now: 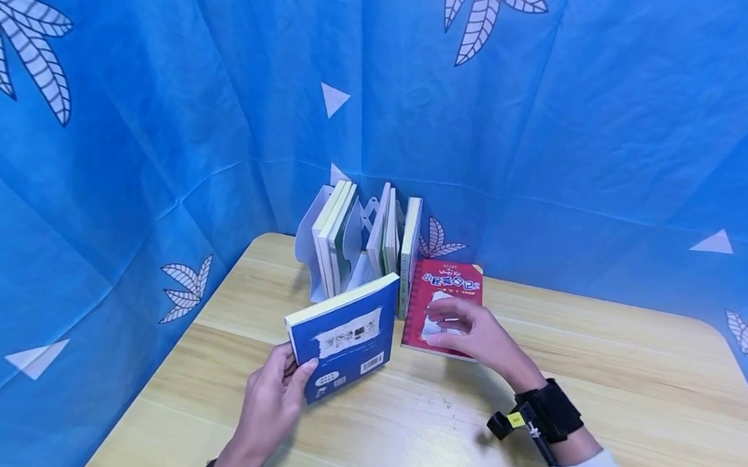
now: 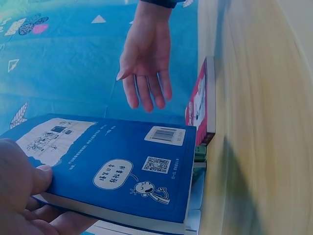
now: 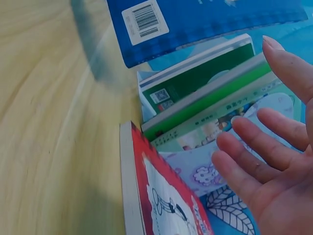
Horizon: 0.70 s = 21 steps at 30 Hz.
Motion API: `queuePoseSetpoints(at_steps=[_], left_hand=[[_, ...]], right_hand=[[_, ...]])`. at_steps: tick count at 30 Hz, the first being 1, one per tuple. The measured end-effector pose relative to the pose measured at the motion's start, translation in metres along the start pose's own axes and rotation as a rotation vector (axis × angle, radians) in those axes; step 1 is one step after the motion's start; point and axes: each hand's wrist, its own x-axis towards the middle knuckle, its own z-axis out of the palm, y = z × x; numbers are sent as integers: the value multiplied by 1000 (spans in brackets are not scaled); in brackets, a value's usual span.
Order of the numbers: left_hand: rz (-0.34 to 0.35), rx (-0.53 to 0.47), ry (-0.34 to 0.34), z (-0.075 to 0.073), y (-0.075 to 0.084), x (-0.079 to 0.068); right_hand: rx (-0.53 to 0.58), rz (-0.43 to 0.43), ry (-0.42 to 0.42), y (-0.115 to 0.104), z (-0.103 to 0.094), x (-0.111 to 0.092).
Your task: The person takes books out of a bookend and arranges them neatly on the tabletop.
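Note:
My left hand (image 1: 271, 401) grips a blue book (image 1: 349, 334) by its lower left edge, thumb on the printed cover and fingers behind. The cover, with its barcode, faces me, and the book is tilted up above the table. My right hand (image 1: 474, 337) is over a red book (image 1: 432, 289), fingers loosely extended and holding nothing. That book is on the table with its illustrated cover up, seen side-on in the left wrist view. In the right wrist view the right hand (image 3: 274, 166) has its fingers spread beside the row of books.
A pale bookend rack (image 1: 309, 239) at the back left holds several upright books (image 1: 330, 241) with gaps between groups. One pale-edged book (image 1: 408, 258) stands at its right end beside the red book. Blue patterned cloth (image 1: 593, 133) hangs behind the wooden table (image 1: 602, 354).

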Motion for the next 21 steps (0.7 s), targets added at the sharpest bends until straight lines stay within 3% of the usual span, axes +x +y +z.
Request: queuePoseSetpoints(at_steps=[10,21], left_hand=[[-22,-22,-6,7,6,1],[-41,-92,-27,10,8,2]], right_hand=[[65,-64,-90,-2,16,1],[75,-35,-139,-8,28,-2]])
